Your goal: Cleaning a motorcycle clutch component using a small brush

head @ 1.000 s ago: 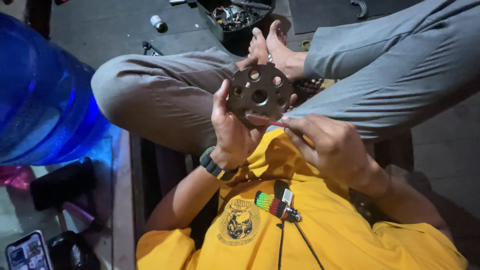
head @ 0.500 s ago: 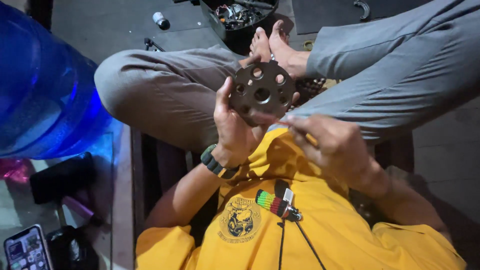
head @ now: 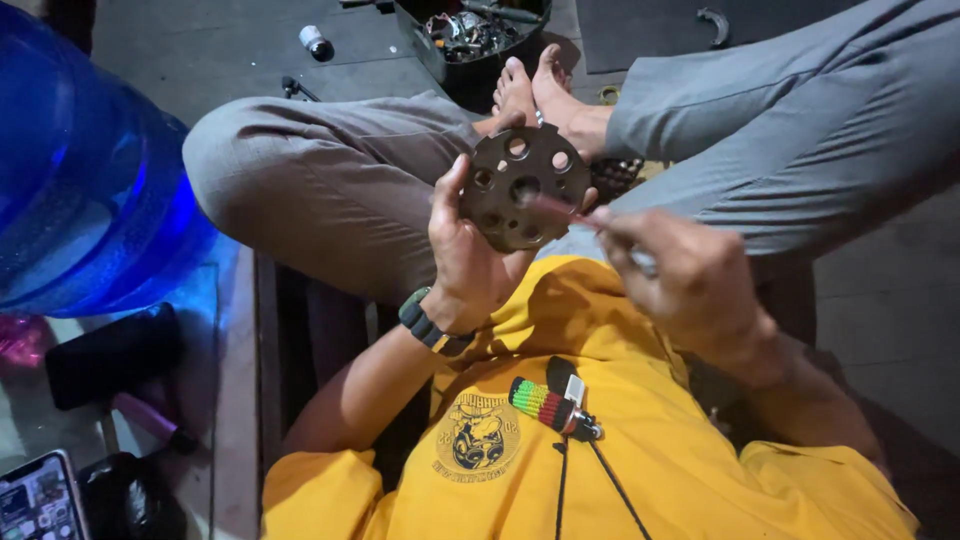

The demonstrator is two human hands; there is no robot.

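My left hand [head: 472,258] holds a dark round metal disc [head: 521,187] with several holes, upright in front of my crossed legs. My right hand [head: 683,278] is closed on a thin red-tipped tool [head: 562,211] whose blurred tip touches the disc near its centre hole. A dark watch band [head: 428,326] sits on my left wrist. My yellow shirt fills the lower part of the view.
A large blue water bottle [head: 80,170] stands at the left. A black tray of metal parts [head: 470,28] lies beyond my bare feet. A phone [head: 38,497] and dark items lie at the lower left. A small cylinder [head: 317,42] rests on the floor.
The disc has tilted slightly and my right hand has moved the thin tool across its face; the tool is now motion-blurred.
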